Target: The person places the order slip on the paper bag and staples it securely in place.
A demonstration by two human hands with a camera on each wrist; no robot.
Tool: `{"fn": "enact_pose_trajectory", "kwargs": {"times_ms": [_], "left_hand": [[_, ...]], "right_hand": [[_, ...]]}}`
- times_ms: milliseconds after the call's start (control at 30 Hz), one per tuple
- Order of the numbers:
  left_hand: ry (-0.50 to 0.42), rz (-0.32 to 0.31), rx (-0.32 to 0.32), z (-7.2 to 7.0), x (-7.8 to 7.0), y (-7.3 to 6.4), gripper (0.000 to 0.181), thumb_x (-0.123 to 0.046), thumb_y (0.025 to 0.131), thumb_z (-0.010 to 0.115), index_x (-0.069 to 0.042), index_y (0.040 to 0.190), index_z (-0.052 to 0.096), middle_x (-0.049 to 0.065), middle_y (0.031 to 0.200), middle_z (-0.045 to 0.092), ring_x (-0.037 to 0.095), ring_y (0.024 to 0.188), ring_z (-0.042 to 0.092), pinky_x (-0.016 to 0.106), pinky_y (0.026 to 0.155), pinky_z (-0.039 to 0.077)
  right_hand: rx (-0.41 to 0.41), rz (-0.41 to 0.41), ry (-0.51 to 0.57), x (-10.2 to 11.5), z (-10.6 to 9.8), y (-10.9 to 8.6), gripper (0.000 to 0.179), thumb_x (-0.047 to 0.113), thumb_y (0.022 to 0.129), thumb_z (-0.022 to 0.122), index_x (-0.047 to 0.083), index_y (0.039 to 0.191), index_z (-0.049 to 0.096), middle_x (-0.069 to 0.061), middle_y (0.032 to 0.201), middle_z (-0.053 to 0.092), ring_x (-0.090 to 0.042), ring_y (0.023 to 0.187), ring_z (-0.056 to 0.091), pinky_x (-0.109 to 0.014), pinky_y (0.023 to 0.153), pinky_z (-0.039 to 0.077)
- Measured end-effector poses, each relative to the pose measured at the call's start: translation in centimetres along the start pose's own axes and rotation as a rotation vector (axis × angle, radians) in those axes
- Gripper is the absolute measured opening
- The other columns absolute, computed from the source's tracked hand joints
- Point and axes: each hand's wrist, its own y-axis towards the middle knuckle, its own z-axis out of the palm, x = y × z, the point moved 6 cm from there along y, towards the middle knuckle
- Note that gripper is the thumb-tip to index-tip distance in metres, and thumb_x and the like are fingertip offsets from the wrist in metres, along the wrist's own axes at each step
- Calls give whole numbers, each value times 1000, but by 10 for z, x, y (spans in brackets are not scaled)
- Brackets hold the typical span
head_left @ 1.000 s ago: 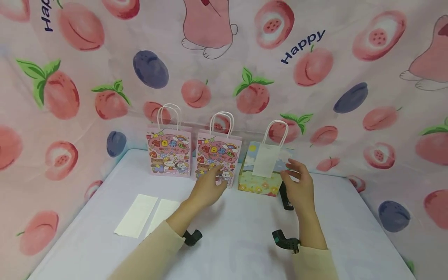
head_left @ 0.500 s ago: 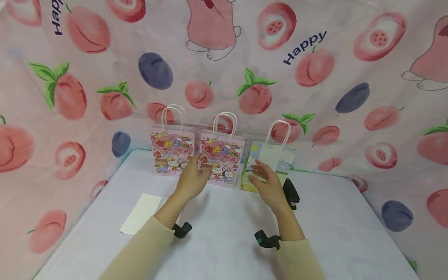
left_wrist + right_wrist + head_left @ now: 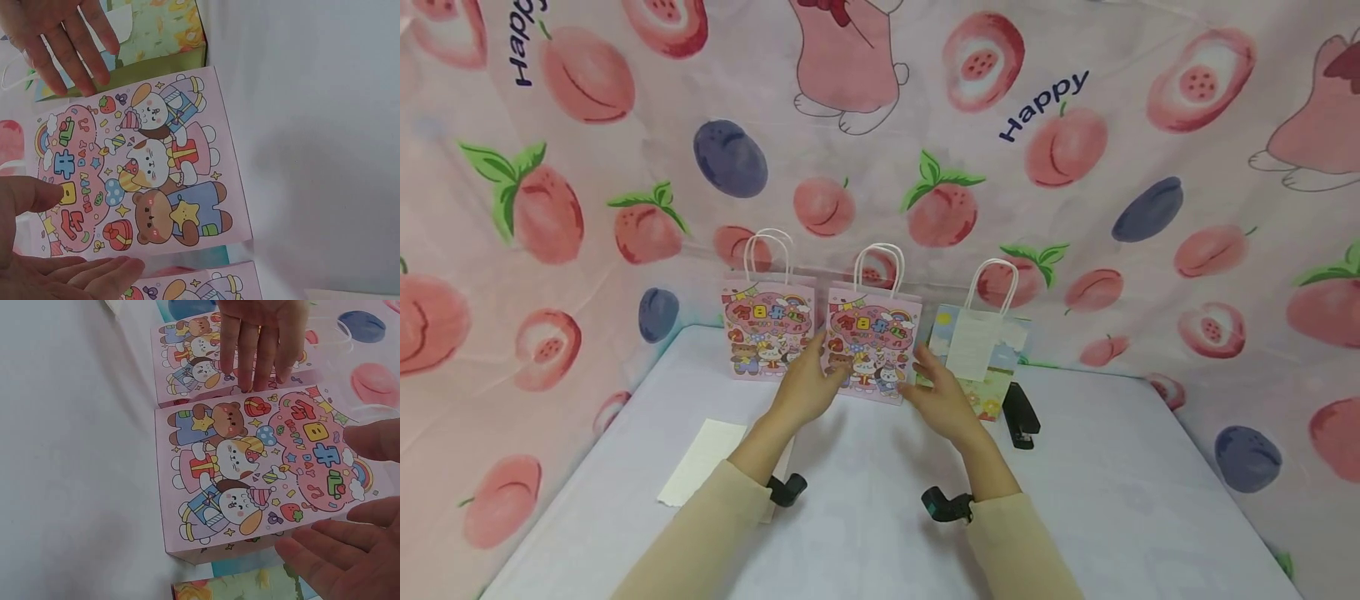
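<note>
The head view shows the middle pink bag (image 3: pixel 874 333), printed with cartoon animals, standing upright with its white handles raised; it is the landmark here. The left hand (image 3: pixel 808 382) is at its left edge and the right hand (image 3: pixel 942 398) at its right edge, so the bag stands between the two sets of fingers. Both hands have fingers extended, thumbs apart and palms facing each other, spread about as wide as the bag. In the left wrist view the left thumb overlaps the front of the bag beside its lettering; in the right wrist view the right fingertips (image 3: pixel 289 549) lie along its side. Whether any finger actually touches the paper, I cannot tell.

Just left of the middle pink bag stands a matching pink bag (image 3: pixel 766 321). To its right is a bag with sky and flowers (image 3: pixel 988 396), a white paper piece (image 3: pixel 970 346) on its front, and further right a black stapler (image 3: pixel 1021 417). In front and to the left of the middle bag, a white paper strip (image 3: pixel 703 458) lies on the pale table (image 3: pixel 1120 500). Fruit-printed cloth (image 3: pixel 880 167) hangs behind it.
</note>
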Motion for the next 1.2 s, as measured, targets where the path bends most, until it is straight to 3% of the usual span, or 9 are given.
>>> {"fn": "enact_pose_trajectory", "kwargs": {"times_ms": [267, 600, 767, 900, 1200], "left_hand": [[-19, 24, -15, -6, -2, -1, 76, -26, 102, 65, 1, 161, 25, 26, 159, 42, 43, 144, 47, 60, 112, 46], [60, 91, -147, -22, -8, -6, 63, -21, 102, 67, 0, 155, 41, 22, 133, 66, 37, 119, 68, 52, 96, 58], [70, 129, -218, -31, -16, -9, 43, -22, 102, 67, -3, 140, 62, 14, 115, 76, 30, 100, 76, 45, 82, 62], [64, 154, -246, -36, -20, -11, 27, -22, 102, 69, -7, 123, 73, 10, 104, 79, 26, 92, 78, 44, 79, 62], [28, 211, -182, -36, -27, -14, 13, -24, 100, 72, -12, 103, 76, 2, 90, 78, 18, 75, 74, 31, 64, 56]], "right_hand": [[6, -6, -27, 0, 2, 0, 81, 17, 99, 69, 7, 165, 22, -14, 171, 28, -38, 155, 32, -57, 121, 36], [10, 2, -6, 2, -6, -13, 84, 22, 97, 73, 12, 165, 24, -9, 171, 29, -32, 154, 37, -54, 122, 36], [6, -8, -20, 6, -15, -22, 83, 20, 97, 72, 15, 165, 25, -7, 167, 35, -30, 152, 41, -53, 120, 40], [20, -17, -27, 11, -24, -32, 81, 19, 99, 71, 16, 165, 25, -8, 163, 40, -32, 149, 45, -54, 115, 45], [22, -66, -77, 16, -44, -46, 73, 22, 101, 70, 12, 163, 32, -14, 153, 50, -35, 139, 55, -51, 107, 53]]}}
